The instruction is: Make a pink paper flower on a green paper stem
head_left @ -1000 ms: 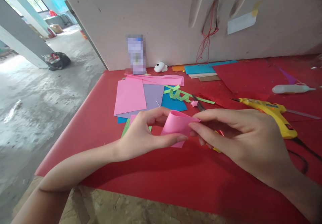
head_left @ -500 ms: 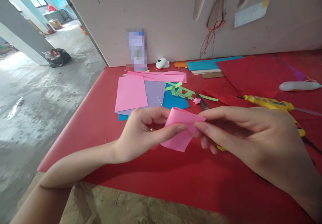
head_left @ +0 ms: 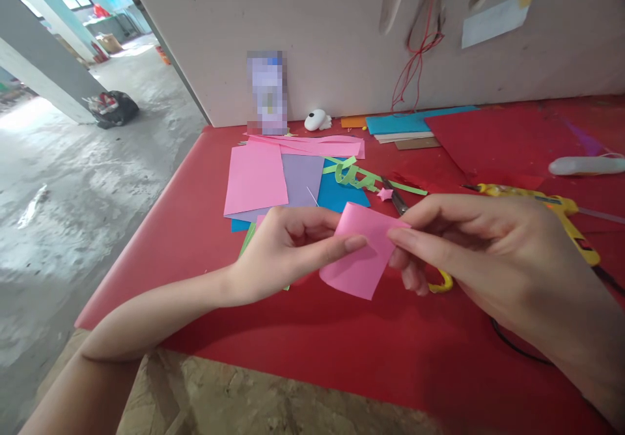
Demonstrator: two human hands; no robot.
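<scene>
A folded piece of pink paper (head_left: pixel 359 262) is held up between my two hands, over the front of the red table. My left hand (head_left: pixel 288 249) grips its left side, thumb flat on the near face and fingers behind. At the upper right corner, the thumb and forefinger of my right hand (head_left: pixel 469 259) pinch the paper. Just beyond lie a small pink paper star (head_left: pixel 385 194) and scissors (head_left: pixel 398 200), whose yellow handle shows under my right hand. Curled green paper strips (head_left: pixel 351 173) lie beside the star.
Pink sheets (head_left: pixel 256 176), a purple sheet (head_left: pixel 303 178) and a blue sheet (head_left: pixel 344 187) overlap behind my hands. A yellow glue gun (head_left: pixel 547 204) rests at right. A white figure (head_left: pixel 317 120) and a blurred upright panel (head_left: pixel 268 93) stand near the wall.
The pink paper has turned so its near face shows flatter and its folded top opening is no longer visible. Both hands keep their hold, slightly further right in view.
</scene>
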